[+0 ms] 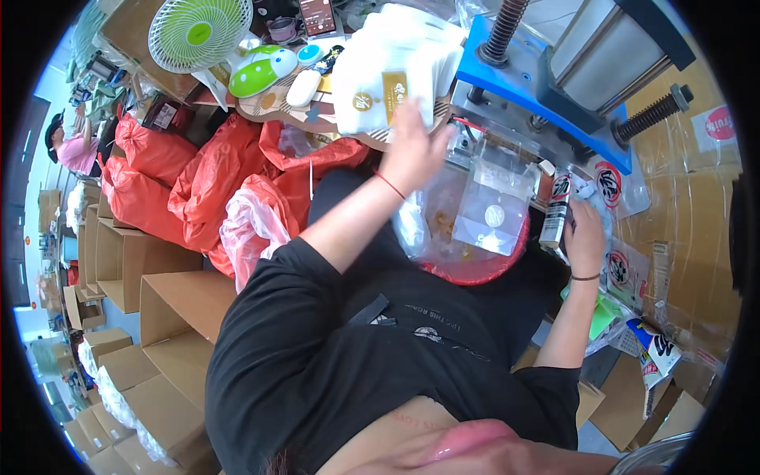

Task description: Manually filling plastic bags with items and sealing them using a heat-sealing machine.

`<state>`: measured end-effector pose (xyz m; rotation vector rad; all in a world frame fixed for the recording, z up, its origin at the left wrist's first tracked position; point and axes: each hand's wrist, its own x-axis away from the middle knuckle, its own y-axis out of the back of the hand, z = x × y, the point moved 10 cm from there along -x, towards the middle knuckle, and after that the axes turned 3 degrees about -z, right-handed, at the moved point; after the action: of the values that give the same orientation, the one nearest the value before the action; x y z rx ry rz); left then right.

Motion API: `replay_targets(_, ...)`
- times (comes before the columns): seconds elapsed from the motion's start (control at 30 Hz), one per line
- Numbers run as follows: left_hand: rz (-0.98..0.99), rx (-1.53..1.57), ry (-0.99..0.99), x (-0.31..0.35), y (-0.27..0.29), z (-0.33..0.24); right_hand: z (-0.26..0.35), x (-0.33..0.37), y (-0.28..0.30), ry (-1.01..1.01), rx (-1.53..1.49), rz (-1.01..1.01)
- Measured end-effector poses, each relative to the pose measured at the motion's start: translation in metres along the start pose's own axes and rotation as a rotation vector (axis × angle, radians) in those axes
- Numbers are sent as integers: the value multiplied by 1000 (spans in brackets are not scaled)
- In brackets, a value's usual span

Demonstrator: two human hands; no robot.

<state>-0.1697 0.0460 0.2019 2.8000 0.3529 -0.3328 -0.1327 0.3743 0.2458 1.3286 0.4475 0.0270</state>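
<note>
The person's left hand [412,150] is raised with fingers closed on a stack of white folded socks with gold labels [392,75], which sits at the near edge of the cluttered worktop [273,107]. The right hand [584,229] grasps a small black-and-white printed packet [556,210], held upright just below the blue-and-grey metal press machine [554,71]. Between the hands, a clear plastic bag [495,202] stands in a red round basket [475,273]. Orange plastic sacks [198,182] lie left.
</note>
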Motion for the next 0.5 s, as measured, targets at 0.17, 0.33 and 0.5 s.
replay_targets(0.17, 16, -732, -721, 24, 35, -18, 3, 0, 26, 34, 55, -149)
replay_targets(0.33, 198, -88, -100, 17, 43, 23, 17, 11, 22, -200, -656, -177)
replay_targets(0.5, 452, 25, 62, 46, 2, -14, 96, -18, 22, -49, -1004, -31)
